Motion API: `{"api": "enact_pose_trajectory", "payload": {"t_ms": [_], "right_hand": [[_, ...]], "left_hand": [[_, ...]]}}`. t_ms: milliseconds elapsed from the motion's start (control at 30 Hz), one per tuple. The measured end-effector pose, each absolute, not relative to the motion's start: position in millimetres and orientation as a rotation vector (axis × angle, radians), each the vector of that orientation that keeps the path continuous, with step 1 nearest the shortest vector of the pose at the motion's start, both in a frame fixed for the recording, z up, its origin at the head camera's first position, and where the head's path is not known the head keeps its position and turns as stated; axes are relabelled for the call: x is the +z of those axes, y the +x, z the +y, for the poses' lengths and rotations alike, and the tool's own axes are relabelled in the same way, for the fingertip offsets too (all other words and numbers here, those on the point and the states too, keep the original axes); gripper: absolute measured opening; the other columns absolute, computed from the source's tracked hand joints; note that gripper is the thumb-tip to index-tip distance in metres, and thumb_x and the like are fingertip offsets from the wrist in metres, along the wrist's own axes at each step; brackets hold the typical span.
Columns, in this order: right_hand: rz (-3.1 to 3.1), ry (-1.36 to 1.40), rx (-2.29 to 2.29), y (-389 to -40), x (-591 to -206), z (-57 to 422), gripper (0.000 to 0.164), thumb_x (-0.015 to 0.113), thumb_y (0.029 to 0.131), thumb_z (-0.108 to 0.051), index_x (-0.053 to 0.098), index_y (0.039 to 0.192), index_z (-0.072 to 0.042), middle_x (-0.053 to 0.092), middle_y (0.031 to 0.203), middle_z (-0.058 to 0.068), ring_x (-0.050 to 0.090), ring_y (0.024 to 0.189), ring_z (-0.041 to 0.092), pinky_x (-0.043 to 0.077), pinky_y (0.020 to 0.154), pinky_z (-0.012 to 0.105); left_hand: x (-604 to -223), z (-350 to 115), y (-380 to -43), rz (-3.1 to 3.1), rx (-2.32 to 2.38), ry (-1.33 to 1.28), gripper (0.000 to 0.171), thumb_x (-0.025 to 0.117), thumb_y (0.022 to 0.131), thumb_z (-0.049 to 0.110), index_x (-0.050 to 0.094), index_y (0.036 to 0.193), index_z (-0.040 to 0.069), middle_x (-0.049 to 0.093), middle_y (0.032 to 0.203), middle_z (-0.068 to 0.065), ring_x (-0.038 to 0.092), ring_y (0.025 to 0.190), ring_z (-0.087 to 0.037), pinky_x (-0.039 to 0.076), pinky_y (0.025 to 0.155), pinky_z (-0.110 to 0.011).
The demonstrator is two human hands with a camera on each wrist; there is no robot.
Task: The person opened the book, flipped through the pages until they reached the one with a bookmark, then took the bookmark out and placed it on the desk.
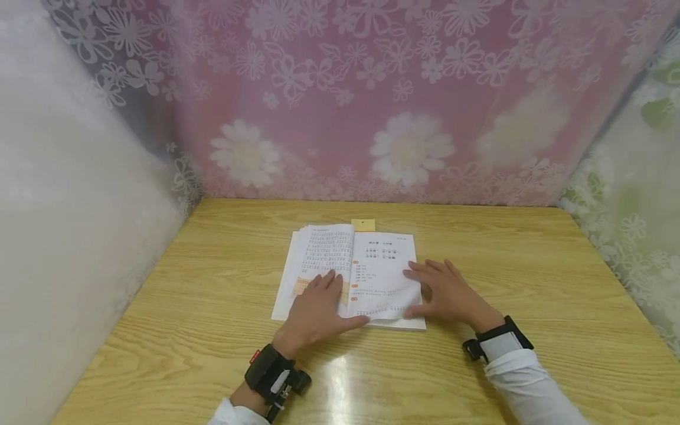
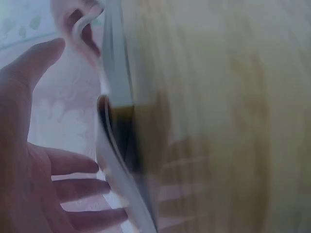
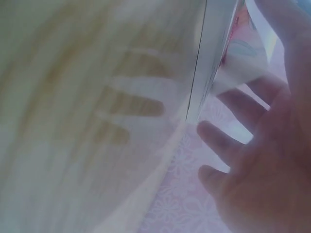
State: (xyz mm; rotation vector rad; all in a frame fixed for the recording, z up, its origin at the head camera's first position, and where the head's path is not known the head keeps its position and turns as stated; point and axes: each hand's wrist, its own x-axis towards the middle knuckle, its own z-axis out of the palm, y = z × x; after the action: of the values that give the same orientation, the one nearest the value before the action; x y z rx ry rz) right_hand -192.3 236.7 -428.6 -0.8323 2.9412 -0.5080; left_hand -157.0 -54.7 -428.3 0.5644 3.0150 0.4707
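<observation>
An open book (image 1: 379, 277) with printed pages lies on the wooden table in the head view. My left hand (image 1: 316, 313) rests on the lower part of its left page (image 1: 326, 251), fingers straight and thumb stretched across the lower edge toward the right page. At the book's right edge, my right hand (image 1: 448, 298) touches the right page with its fingers and thumb spread apart. That page bows up slightly near its lower corner. The left wrist view shows the book edge (image 2: 116, 150) beside spread fingers; the right wrist view shows page edges (image 3: 209, 63) near relaxed fingers.
A small yellow tab (image 1: 363, 225) sticks out past the book's far edge. The glossy wooden table (image 1: 202, 283) extends around the book. A pink floral curtain (image 1: 329, 118) stands behind it, with pale sheets on the left (image 1: 79, 195) and right (image 1: 627, 195).
</observation>
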Motion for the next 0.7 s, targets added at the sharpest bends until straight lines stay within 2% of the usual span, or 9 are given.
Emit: {"api": "enact_pose_trajectory", "payload": {"t_ms": [133, 333, 567, 700], "right_hand": [[3.005, -0.866, -0.536, -193.6, -426.6, 233.7, 0.088, 0.056, 0.064, -0.075, 0.048, 0.130, -0.018, 0.044, 0.139, 0.010, 0.033, 0.127, 0.034, 0.012, 0.106, 0.058], [3.078, -0.920, -0.511, -195.4, -419.0, 229.6, 0.087, 0.056, 0.063, -0.075, 0.051, 0.127, -0.016, 0.046, 0.136, 0.011, 0.037, 0.125, 0.032, 0.018, 0.105, 0.057], [3.148, -0.990, -0.544, -195.5, -414.9, 223.0, 0.080, 0.059, 0.063, -0.072, 0.058, 0.118, -0.014, 0.052, 0.131, 0.013, 0.042, 0.121, 0.030, 0.026, 0.103, 0.051], [3.178, -1.021, -0.625, -196.7, -414.5, 217.9, 0.078, 0.061, 0.063, -0.070, 0.058, 0.117, -0.013, 0.051, 0.131, 0.014, 0.043, 0.121, 0.029, 0.028, 0.102, 0.051]], "left_hand": [[-429.3, -44.1, -155.3, 3.053, 0.394, 0.519, 0.118, 0.030, 0.058, 0.092, 0.035, 0.136, 0.004, 0.037, 0.142, -0.017, 0.035, 0.125, -0.037, 0.040, 0.093, -0.047], [-427.0, -33.1, -154.0, 3.029, 0.341, 0.421, 0.122, 0.030, 0.056, 0.093, 0.033, 0.137, 0.002, 0.036, 0.140, -0.021, 0.036, 0.121, -0.041, 0.044, 0.085, -0.049], [-418.2, -23.3, -152.3, 3.039, 0.250, 0.381, 0.113, 0.036, 0.063, 0.086, 0.037, 0.132, -0.003, 0.040, 0.135, -0.026, 0.040, 0.115, -0.044, 0.047, 0.074, -0.047], [-417.4, -20.0, -152.7, 3.069, 0.207, 0.332, 0.098, 0.039, 0.073, 0.075, 0.040, 0.130, -0.004, 0.043, 0.132, -0.025, 0.044, 0.110, -0.043, 0.047, 0.069, -0.045]]}}
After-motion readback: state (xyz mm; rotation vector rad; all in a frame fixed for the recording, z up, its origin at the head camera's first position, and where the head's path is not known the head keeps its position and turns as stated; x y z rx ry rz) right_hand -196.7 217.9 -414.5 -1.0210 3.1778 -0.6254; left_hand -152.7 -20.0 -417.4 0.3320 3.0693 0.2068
